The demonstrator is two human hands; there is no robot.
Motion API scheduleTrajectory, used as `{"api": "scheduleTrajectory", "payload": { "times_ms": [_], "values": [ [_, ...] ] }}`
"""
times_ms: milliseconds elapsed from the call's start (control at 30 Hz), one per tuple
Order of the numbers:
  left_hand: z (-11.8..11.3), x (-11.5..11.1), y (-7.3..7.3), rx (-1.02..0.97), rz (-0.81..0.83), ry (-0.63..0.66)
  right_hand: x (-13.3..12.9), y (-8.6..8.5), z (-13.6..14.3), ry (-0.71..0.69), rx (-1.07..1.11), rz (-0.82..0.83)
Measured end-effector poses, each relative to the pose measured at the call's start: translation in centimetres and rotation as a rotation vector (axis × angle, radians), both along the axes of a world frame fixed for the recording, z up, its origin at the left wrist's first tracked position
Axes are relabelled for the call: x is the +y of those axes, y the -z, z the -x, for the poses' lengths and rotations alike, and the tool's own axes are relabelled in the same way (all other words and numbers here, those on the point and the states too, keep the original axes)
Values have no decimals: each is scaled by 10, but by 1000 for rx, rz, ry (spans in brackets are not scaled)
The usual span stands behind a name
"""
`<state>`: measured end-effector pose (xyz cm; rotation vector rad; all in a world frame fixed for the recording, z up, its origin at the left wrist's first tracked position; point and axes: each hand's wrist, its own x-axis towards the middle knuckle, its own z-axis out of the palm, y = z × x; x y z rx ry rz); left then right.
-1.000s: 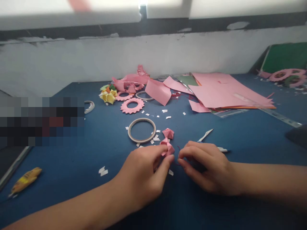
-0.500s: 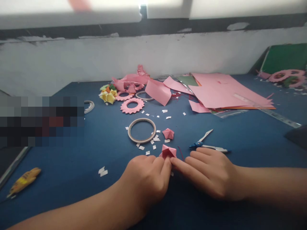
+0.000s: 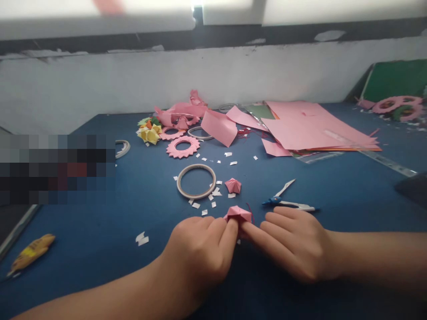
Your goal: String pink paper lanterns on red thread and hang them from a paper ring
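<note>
A small folded pink paper piece (image 3: 239,213) is pinched between the fingertips of both hands, low over the blue table. My left hand (image 3: 203,242) closes on its left side, with the index fingertip at its opening. From the right, my right hand (image 3: 293,242) presses an extended index finger against it, the other fingers curled; its thumb is hidden. Just beyond lies a similar pink paper star (image 3: 233,186). A dark red thread (image 3: 251,212) shows beside the held piece. To the right of them, a blue and white drawing compass (image 3: 283,199) lies spread.
A tape roll (image 3: 196,181) lies among small white paper scraps (image 3: 196,206). Pink paper rings (image 3: 183,147) and yellow folded paper (image 3: 149,133) are behind. Pink sheets (image 3: 313,126) and a clear ruler (image 3: 383,160) lie back right. A tan cutter-like tool (image 3: 33,253) sits left.
The held pink paper piece has tilted and shifted slightly right, its opening now less visible. Both hands remain pressed on it, with small finger movements. Other things stay put.
</note>
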<state>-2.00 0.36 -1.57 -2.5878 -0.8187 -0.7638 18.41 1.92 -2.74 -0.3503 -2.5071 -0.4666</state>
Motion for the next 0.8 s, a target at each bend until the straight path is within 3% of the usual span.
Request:
{"api": "scheduleTrajectory", "payload": {
  "times_ms": [333,800],
  "values": [
    [-3,-1,5,-20,30,-29,-3,6,1,43,-66,-6],
    [-4,-4,4,49,-88,3,-4,11,2,66,-82,34]
  ]
}}
